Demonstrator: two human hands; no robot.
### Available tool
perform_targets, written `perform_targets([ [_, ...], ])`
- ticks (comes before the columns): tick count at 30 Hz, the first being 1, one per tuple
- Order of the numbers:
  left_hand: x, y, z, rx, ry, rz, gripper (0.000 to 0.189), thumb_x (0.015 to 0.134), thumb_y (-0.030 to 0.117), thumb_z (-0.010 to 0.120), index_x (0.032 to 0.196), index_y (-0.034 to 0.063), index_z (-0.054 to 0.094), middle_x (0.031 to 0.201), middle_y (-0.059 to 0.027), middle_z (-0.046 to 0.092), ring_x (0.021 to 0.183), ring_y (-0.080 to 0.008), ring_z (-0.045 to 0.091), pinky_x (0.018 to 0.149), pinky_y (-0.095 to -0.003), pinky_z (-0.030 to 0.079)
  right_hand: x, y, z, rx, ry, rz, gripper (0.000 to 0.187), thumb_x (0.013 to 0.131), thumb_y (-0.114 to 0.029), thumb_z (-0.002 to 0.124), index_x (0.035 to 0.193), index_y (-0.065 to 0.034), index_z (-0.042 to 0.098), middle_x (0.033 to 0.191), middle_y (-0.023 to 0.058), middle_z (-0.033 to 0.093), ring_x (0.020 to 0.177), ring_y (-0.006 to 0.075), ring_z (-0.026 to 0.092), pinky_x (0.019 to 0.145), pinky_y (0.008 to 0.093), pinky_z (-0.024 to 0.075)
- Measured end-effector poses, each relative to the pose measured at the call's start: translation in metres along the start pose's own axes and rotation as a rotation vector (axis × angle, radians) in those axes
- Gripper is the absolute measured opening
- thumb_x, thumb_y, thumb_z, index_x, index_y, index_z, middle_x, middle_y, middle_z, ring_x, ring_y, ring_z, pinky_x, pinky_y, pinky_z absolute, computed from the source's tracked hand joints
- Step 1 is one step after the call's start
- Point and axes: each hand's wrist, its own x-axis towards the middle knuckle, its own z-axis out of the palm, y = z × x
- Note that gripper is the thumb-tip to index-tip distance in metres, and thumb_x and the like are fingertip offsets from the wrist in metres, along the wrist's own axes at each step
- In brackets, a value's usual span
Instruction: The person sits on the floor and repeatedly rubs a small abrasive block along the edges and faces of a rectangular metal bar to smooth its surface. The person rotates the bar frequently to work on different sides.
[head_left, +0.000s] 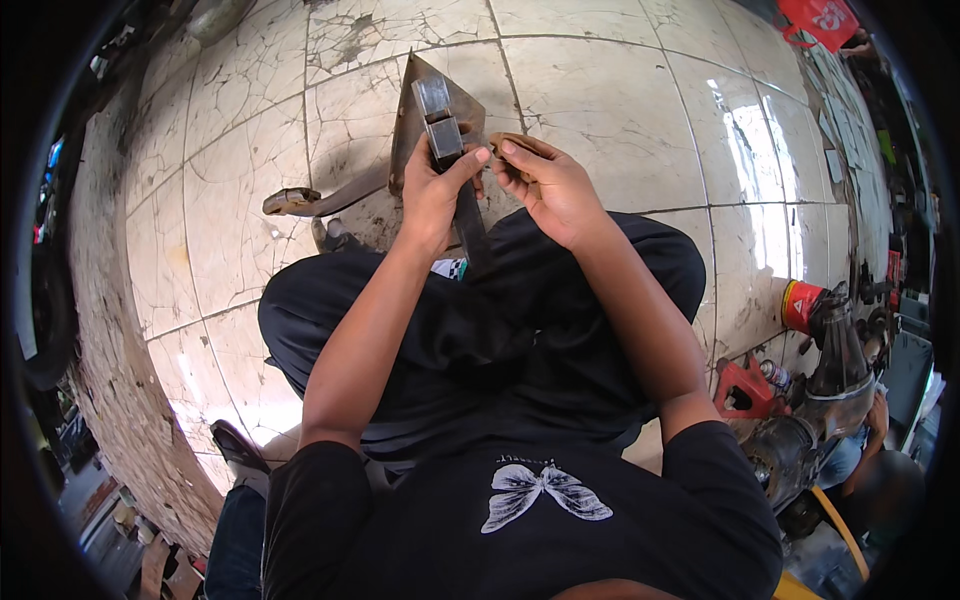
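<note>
My left hand (436, 187) is wrapped around the lower end of a dark metal block (445, 139). A dark flat bar (472, 229) runs from beneath that hand down between my legs. Behind the block a brown metal plate (403, 142) with a pointed top stands tilted on the floor. Just right of the block, my right hand (559, 184) pinches a small brown part (530, 142) between thumb and fingers. Its exact kind is hidden by the fingers. The two thumbs nearly meet. From the plate a curved metal bar (352, 193) reaches left to a worn, thicker end (291, 201).
Cracked cream tiles (592, 90) form the floor around my crossed legs. At right stand a red can (801, 306), a red jack stand (746, 388) and a greasy metal housing (836, 367); a person's arm (876, 420) is beside it. Someone's shoe (238, 446) is at lower left.
</note>
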Motion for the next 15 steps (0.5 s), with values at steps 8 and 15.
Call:
perform_targets([
  [8,0.002,-0.0063,-0.0015,0.106,0.025,0.069,0.045,0.089,0.012,0.083,0.124,0.0006,0.058,0.092,-0.0052,0.07,0.067,-0.0113,0.062,0.058,-0.0277,0.051,0.0053,0.0068,0.0062,-0.18,0.134,-0.069,0.029,0.1,-0.021,0.072,0.121,-0.0012,0.071,0.102,0.0014,0.072,0.085,0.0094,0.064,0.073,0.0256,0.0487],
  [15,0.0058,-0.0041,-0.0038,0.102,0.121,0.092,0.044,0.088,0.012,0.084,0.122,0.0004,0.058,0.09,-0.0062,0.071,0.066,-0.011,0.063,0.058,-0.0267,0.051,0.0045,0.0026,0.0044,-0.133,0.034,-0.089,0.027,0.099,-0.017,0.072,0.121,-0.0007,0.07,0.107,0.0042,0.074,0.088,0.0121,0.069,0.074,0.0257,0.0495],
])
